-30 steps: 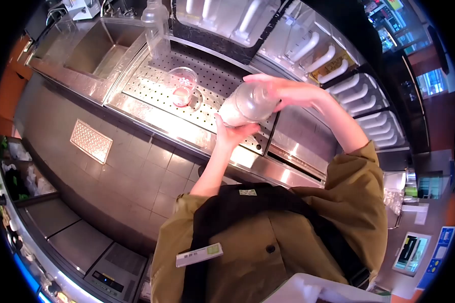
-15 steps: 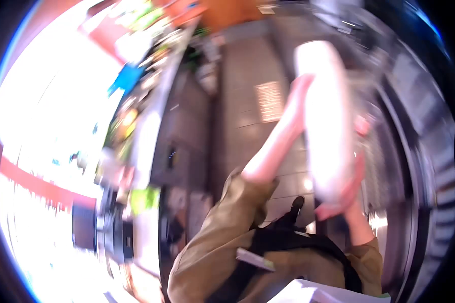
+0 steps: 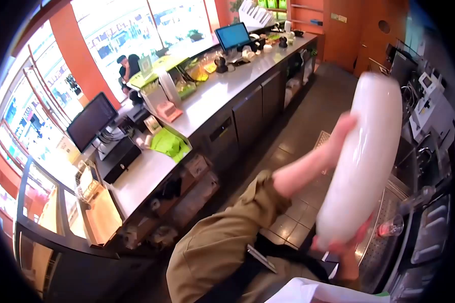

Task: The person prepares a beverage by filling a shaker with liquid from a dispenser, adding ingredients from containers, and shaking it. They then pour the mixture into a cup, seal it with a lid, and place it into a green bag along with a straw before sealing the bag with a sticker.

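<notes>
A long white cylinder [image 3: 363,161] with a glossy, wrap-like surface is held up at a tilt in front of me. What it contains cannot be made out. My left hand [image 3: 345,132] grips its side near the upper end, the fingers partly hidden behind it. Under its lower end, my right hand [image 3: 341,243] is closed around the base. A clear cup [image 3: 391,226] with something red in it rests on the perforated metal drip surface [image 3: 380,247] to the right of my right hand.
A long steel counter [image 3: 207,108] runs along the left, carrying a dark monitor [image 3: 92,121], a blue-screened monitor [image 3: 232,36] and green bags [image 3: 168,144]. White machines [image 3: 429,108] line the right side. A person [image 3: 129,70] sits beyond the counter. Tiled floor [image 3: 290,222] lies between.
My view has turned, bringing the counter and windows upright. Both hands still hold the white cylinder, which has swung rightward in view and now leans with its top to the right.
</notes>
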{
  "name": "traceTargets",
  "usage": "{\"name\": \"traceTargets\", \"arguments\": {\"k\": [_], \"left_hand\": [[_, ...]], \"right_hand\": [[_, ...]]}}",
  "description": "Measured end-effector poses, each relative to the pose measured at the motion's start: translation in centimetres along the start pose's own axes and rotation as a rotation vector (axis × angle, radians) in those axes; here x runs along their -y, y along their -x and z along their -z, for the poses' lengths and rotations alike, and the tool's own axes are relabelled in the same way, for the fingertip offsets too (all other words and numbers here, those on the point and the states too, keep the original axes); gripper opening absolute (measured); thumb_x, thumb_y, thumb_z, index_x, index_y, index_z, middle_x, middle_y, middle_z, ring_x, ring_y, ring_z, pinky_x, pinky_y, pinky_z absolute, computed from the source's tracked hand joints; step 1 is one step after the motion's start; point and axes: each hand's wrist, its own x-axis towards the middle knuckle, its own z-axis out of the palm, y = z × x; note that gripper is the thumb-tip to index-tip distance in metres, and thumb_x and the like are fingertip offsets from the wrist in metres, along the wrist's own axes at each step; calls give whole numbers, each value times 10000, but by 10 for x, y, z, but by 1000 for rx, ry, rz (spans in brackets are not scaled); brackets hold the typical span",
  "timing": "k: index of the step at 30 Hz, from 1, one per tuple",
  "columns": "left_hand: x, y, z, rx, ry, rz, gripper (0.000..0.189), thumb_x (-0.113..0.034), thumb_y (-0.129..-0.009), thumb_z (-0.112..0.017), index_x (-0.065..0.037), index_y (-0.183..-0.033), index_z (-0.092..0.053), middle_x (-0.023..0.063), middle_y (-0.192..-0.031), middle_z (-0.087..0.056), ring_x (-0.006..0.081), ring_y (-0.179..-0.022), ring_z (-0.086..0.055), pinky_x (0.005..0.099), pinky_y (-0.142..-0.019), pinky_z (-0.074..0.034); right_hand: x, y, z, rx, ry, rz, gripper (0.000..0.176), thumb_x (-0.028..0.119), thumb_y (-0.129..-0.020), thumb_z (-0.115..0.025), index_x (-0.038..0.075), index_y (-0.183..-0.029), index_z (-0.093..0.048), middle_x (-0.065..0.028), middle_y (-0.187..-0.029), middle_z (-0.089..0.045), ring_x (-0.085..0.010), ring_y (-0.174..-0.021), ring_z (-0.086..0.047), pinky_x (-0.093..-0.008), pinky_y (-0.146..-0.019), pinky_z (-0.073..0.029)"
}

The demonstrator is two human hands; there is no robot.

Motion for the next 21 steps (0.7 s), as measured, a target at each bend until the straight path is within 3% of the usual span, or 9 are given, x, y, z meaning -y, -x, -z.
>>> {"name": "traceTargets", "arguments": {"k": [5,7,9,11,12,13,15,19,21], "left_hand": [[-31,-35,33,-22,208,289,777,-605,-746,-479,5,-1222,-395,185,-1128,-515,296,-970,-528,424,-884,-404],[-17,-15,30,93,219,-376,748,-602,-764,-456,5,-1201,-417,173,-1104,-531,291,-1003,-520,411,-858,-427],[-30,-43,55,75,-57,-257,751,-624,-749,-465,-4,-1173,-450,165,-1083,-542,295,-964,-534,415,-850,-431],[-22,-104,88,82,284,485,772,-637,-756,-436,15,-1169,-440,162,-1049,-559,277,-942,-549,390,-843,-445],[-18,-93,92,30,301,501,774,-633,-760,-430,11,-1189,-423,164,-1068,-549,280,-944,-547,395,-847,-443],[-23,-91,91,6,301,497,777,-630,-764,-425,7,-1209,-406,166,-1087,-538,283,-946,-546,399,-851,-440],[-1,-49,103,-3,109,-44,794,-624,-748,-439,15,-1217,-390,181,-1126,-516,309,-1000,-518,452,-888,-412],[20,-95,157,-35,310,558,709,-603,-774,-413,-48,-1215,-426,165,-1046,-562,268,-907,-564,434,-807,-465],[19,-64,142,-57,185,362,701,-624,-777,-400,-45,-1166,-458,155,-1025,-569,264,-899,-564,416,-802,-465]], "right_hand": [[-17,-26,-33,-54,-137,-206,765,533,-785,-505,77,-1331,-222,-169,-1340,-276,-319,-1208,-321,-389,-954,-352],[-43,-39,-59,-110,-121,-198,750,501,-787,-526,60,-1322,-240,-151,-1347,-276,-300,-1205,-329,-360,-954,-361],[-63,-42,-77,-142,-113,-249,781,500,-763,-553,40,-1317,-250,-150,-1364,-256,-302,-1207,-328,-361,-961,-350],[-55,-29,-81,-123,-111,-394,812,498,-740,-579,20,-1313,-261,-149,-1382,-237,-304,-1209,-326,-362,-968,-340],[-51,-48,-83,-211,-341,-670,957,540,-655,-634,26,-1340,-208,-177,-1380,-228,-310,-1219,-314,-381,-983,-319],[-46,-30,-85,-106,-332,-573,982,514,-654,-655,13,-1341,-165,-206,-1371,-217,-350,-1217,-308,-423,-983,-314],[-25,-4,-96,19,-364,-424,1039,489,-647,-688,-14,-1339,-97,-259,-1351,-199,-426,-1211,-295,-496,-976,-310],[-62,-17,-100,167,156,-260,788,392,-726,-615,9,-1308,-247,-294,-1338,-219,-474,-1108,-399,-460,-870,-422],[-66,-17,-93,69,-15,-664,839,534,-733,-542,-12,-1305,-262,-317,-1319,-230,-479,-1108,-392,-478,-940,-349]]}}
